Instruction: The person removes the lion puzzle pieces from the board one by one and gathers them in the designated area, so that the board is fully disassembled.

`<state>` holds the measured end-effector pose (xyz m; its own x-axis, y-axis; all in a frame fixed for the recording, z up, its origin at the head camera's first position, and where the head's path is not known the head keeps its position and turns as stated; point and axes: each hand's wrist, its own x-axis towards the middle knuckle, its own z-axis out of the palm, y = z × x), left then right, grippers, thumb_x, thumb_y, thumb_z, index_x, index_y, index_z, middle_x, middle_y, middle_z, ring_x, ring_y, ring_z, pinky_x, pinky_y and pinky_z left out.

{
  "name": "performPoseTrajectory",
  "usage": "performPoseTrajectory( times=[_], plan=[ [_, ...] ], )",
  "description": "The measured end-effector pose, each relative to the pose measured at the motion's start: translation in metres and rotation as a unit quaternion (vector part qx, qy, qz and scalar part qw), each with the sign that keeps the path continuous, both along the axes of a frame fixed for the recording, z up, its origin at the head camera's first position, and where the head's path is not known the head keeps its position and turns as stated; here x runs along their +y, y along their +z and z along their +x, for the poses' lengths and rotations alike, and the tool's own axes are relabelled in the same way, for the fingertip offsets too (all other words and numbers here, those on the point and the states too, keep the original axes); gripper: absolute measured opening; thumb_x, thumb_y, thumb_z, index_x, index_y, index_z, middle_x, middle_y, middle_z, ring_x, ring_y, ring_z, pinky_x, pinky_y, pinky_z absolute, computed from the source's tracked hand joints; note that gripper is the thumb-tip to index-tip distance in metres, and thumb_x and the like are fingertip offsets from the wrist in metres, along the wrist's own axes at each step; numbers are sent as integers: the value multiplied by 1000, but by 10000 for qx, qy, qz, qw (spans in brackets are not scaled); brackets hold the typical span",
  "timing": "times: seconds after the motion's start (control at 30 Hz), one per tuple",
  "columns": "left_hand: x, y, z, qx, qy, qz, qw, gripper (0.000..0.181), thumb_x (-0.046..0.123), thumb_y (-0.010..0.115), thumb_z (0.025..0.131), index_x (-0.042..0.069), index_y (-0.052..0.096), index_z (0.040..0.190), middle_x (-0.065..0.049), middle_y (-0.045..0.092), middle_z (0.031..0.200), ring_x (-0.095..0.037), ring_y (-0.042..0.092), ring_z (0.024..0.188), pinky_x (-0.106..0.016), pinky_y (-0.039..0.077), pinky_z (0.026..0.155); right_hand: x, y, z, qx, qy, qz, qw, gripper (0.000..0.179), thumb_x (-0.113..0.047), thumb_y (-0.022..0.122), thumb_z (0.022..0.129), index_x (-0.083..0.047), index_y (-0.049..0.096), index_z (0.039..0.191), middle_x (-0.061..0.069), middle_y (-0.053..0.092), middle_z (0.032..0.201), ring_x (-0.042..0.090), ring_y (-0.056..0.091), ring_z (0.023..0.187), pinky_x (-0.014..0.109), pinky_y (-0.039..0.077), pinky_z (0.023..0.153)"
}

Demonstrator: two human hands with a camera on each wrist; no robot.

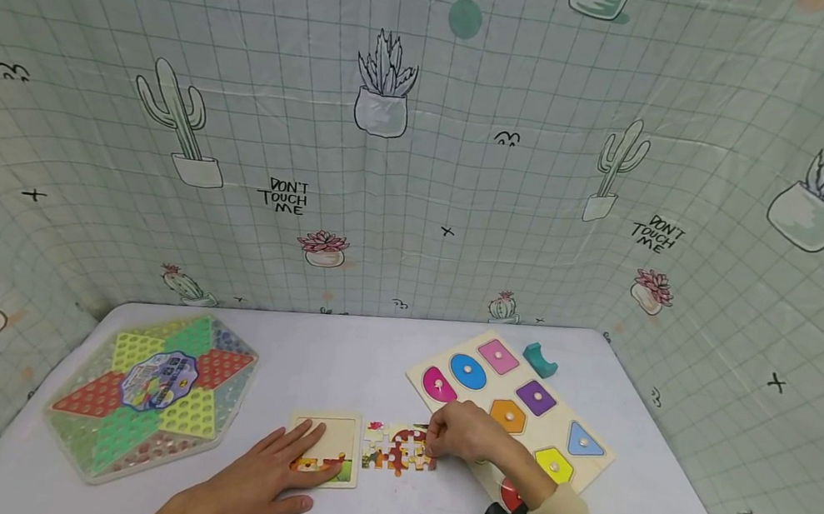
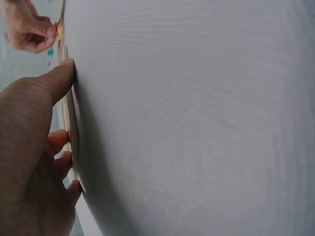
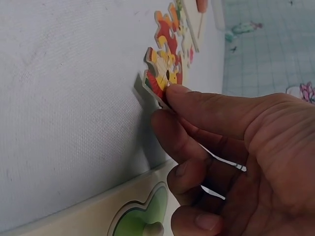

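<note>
My left hand (image 1: 266, 480) lies with spread, straight fingers on a small square wooden puzzle tray (image 1: 344, 429). A strip of picture pieces shows along the tray's lower part, partly under the fingers. Just right of the tray, several jigsaw pieces (image 1: 395, 450) sit close together on the white table. My right hand (image 1: 465, 433) is at their right end, pinching a red and yellow jigsaw piece (image 3: 158, 78) between thumb and index finger. In the right wrist view that piece is tilted, one edge raised off the table. The left wrist view shows my left fingertips (image 2: 64, 140) at the tray's edge.
A wooden shape board (image 1: 440, 352) with knobbed coloured shapes lies under and beyond my right forearm. Behind it is a teal arch-shaped block (image 1: 540, 360). At the left lies a hexagonal Chinese checkers board (image 1: 171, 424) in clear wrap. A patterned cloth (image 1: 421, 166) hangs behind the table.
</note>
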<state>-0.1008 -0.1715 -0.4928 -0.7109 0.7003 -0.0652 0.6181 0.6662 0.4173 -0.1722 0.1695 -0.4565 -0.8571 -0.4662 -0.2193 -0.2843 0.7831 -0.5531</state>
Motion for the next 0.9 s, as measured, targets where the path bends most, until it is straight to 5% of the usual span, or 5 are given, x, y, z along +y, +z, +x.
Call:
performPoseTrajectory(
  times=[0.9],
  plan=[
    [3, 6, 0, -27, 76, -104, 9999, 51, 49, 52, 102, 43, 44, 151, -14, 27, 164, -38, 21, 152, -65, 25, 113, -6, -4, 3, 326, -24, 109, 9994, 18, -13, 83, 83, -16, 68, 73, -6, 57, 65, 13, 51, 66, 27, 41, 59]
  ],
)
